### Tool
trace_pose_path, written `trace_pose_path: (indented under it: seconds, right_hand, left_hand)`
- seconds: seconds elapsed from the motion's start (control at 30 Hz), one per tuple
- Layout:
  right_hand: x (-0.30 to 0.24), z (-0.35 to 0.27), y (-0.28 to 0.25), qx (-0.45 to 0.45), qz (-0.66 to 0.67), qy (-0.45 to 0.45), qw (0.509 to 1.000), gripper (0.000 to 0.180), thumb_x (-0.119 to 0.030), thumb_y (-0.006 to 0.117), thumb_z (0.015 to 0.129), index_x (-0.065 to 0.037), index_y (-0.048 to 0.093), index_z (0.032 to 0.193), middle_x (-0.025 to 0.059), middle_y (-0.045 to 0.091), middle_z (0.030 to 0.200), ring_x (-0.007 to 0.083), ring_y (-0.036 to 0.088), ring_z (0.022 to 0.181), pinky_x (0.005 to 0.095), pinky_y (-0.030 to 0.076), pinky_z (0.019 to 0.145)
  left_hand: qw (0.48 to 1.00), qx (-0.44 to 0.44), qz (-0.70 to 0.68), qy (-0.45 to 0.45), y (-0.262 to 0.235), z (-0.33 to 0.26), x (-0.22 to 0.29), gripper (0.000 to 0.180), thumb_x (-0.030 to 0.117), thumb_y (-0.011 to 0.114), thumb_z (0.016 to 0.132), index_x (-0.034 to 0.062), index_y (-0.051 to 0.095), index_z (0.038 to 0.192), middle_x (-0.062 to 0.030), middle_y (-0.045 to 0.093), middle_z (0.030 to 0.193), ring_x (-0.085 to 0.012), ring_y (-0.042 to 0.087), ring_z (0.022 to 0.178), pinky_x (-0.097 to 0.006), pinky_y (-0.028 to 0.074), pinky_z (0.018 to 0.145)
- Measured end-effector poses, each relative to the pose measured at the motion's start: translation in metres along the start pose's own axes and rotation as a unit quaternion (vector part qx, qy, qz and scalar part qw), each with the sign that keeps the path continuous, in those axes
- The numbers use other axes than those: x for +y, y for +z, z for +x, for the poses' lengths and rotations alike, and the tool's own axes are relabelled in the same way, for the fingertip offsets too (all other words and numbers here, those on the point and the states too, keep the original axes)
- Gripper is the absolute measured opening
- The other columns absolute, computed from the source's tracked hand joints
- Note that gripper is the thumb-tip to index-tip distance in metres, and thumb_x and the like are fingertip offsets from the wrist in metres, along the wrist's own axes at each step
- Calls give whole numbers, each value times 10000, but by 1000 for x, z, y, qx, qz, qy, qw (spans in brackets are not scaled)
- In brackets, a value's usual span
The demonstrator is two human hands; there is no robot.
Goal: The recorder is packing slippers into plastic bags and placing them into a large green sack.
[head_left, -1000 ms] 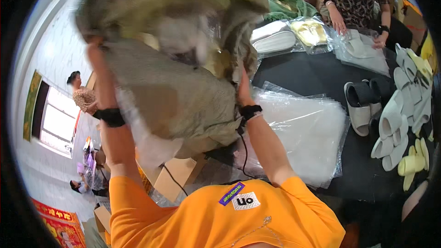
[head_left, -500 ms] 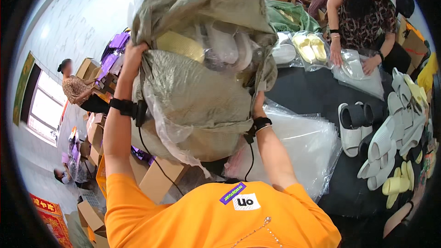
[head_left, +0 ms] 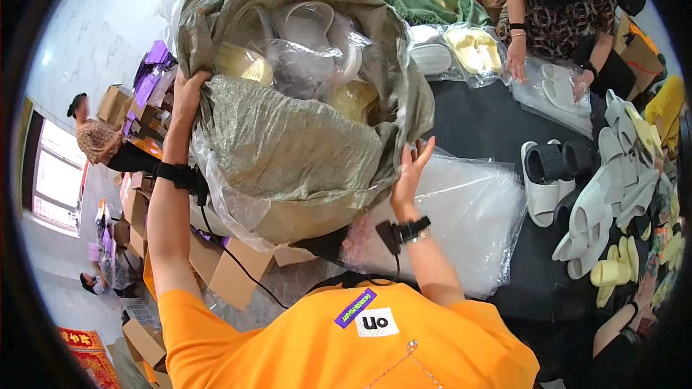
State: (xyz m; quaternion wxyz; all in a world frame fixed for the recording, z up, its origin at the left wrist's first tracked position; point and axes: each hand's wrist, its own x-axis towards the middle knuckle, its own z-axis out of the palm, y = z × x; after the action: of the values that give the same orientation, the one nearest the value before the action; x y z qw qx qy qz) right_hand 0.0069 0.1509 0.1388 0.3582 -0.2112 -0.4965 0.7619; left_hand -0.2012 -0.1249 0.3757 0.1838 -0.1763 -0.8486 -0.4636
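Observation:
A large grey-green woven sack [head_left: 288, 130] with a clear plastic liner [head_left: 238, 205] stands before me, its mouth gaping. Inside lie plastic-wrapped slippers: a pale yellow slipper [head_left: 241, 63] on the left and white slippers [head_left: 306, 25] in the middle. My left hand [head_left: 189, 97] is closed on the left rim of the sack, gripping the folded fabric. Against the sack's right side is my right hand [head_left: 411, 173], fingers spread and holding nothing; whether its fingertips touch the fabric is hard to tell.
Clear plastic bags [head_left: 461, 216] lie stacked on the black table [head_left: 476, 122]. White-and-black slippers [head_left: 544, 180] and grey slippers [head_left: 595, 209] are piled at right. Across the table a co-worker [head_left: 559, 21] handles a bagged slipper. Cardboard boxes [head_left: 234, 274] stand below left.
The sack has tilted and shifted left, showing more of the slippers inside. My right hand has let go of the sack's edge and opened. My left hand keeps its hold.

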Motion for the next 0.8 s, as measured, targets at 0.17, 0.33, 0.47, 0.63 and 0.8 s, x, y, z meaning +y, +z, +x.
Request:
trace_pose_path:
  seconds: [0.17,0.33,0.47,0.63,0.8]
  right_hand:
    - [36,-50,-7,-128,21,300,945,854,-519,445,881,-89,-42,1436,90,7,1510,260,44,1380,375,136,1099]
    - [57,-39,1,-220,-6,337,915,883,-607,425,849,-230,-121,1431,60,-69,1515,283,-55,1382,524,114,1077]
    - [59,-39,-7,-248,-5,322,914,906,-678,400,816,-270,-131,1426,28,-122,1509,295,-102,1378,595,94,1052]
    - [42,-47,4,-249,55,361,897,935,-735,370,786,-276,-135,1425,13,-140,1506,297,-102,1378,583,90,1061]
    - [55,-33,-8,-231,-31,314,920,770,-608,382,864,-197,89,1447,83,175,1468,287,275,1269,477,283,999]
  left_hand:
    - [997,-23,12,76,4,-9,-20,378,108,541,715,-40,535,1063,-71,592,952,-176,532,820,-285,414,758]
    - [998,-1,-28,53,17,-21,-29,318,98,523,731,-59,559,1005,-63,594,912,-183,545,777,-313,430,705]
    - [997,-7,-66,42,14,-6,-41,369,95,547,743,-44,543,1085,-90,599,969,-190,542,853,-283,416,767]
    - [992,23,-98,80,-7,0,-53,356,107,558,745,-47,550,1066,-72,603,966,-183,548,857,-273,415,763]
    - [996,-16,-63,67,0,-1,-43,364,142,557,755,-59,551,1059,-83,605,969,-180,543,848,-285,415,769]
